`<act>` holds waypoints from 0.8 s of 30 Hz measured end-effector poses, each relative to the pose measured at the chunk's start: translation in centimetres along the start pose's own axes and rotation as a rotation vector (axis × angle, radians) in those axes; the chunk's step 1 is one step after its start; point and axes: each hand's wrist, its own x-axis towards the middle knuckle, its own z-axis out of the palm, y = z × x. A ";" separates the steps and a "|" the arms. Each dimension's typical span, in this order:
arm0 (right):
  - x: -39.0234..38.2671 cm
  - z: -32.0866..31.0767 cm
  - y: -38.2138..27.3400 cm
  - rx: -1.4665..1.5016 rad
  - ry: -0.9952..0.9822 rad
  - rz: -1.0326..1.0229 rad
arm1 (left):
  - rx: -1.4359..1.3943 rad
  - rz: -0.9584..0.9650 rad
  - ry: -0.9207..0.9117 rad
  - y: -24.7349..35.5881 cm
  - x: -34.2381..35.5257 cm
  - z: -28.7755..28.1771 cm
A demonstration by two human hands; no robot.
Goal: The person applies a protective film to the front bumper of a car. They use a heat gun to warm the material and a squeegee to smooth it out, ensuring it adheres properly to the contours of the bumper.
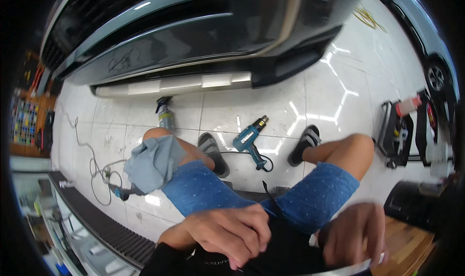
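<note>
My left hand (227,232) is closed over my lap, its fingers curled and the fingertips pinched together low in the picture. Whatever lies between those fingertips is too small to make out. Slightly blurred, my right hand (356,235) bends its fingers down around a thin white strip (357,269) at the lower edge. A grey-blue cloth (154,163) is draped over my left knee. On the floor between my feet lies a teal heat gun (247,138) with a black nozzle and a cord.
Ahead stands a car's dark front bumper (160,58) with a silver lower trim. A spray bottle (165,118) is near my left knee. Cable loops (99,176) spread at left. At right are a wheeled tool cart (399,130), a wooden surface (404,247) and another car (421,29).
</note>
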 end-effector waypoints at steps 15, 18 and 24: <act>-27.2 -20.0 16.4 -1.572 1.621 1.325 | 1.709 -1.155 0.763 8.0 -10.7 -8.1; -39.1 -22.9 22.0 -1.440 1.431 1.717 | 1.916 -0.787 0.901 7.0 -12.0 -8.3; -37.9 -21.5 24.9 -1.147 1.448 2.013 | 1.837 -0.439 1.489 9.4 -14.2 -6.8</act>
